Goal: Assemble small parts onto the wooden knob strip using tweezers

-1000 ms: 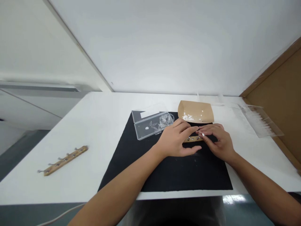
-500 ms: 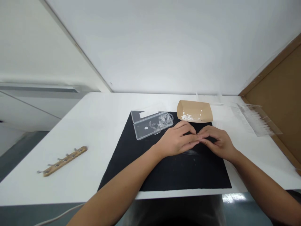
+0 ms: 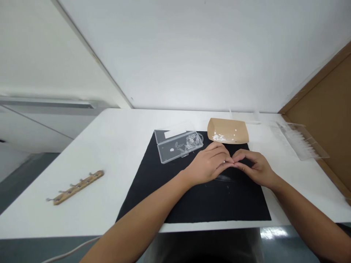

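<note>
My left hand [image 3: 210,164] and my right hand [image 3: 253,168] rest on a black mat [image 3: 197,197] with their fingertips pressed together in a pinch. A small white piece [image 3: 224,162] shows between the left fingers where the two hands meet. What lies under the hands is hidden. Just left of my left hand lies a clear plastic box [image 3: 178,146], open, with several clear nail-shaped tips in it. Behind the hands sits a brown paper tray [image 3: 227,130] with white bits in it.
The mat lies on a white table [image 3: 109,153] against a white wall. A wooden strip with metal pegs [image 3: 76,187] lies far left near the table's front edge. A clear rack of tips [image 3: 301,140] and a brown board [image 3: 329,120] are at the right.
The wooden strip with studs seen under my fingers a second ago is now covered. Both hands have drawn their fingertips together into a tighter pinch.
</note>
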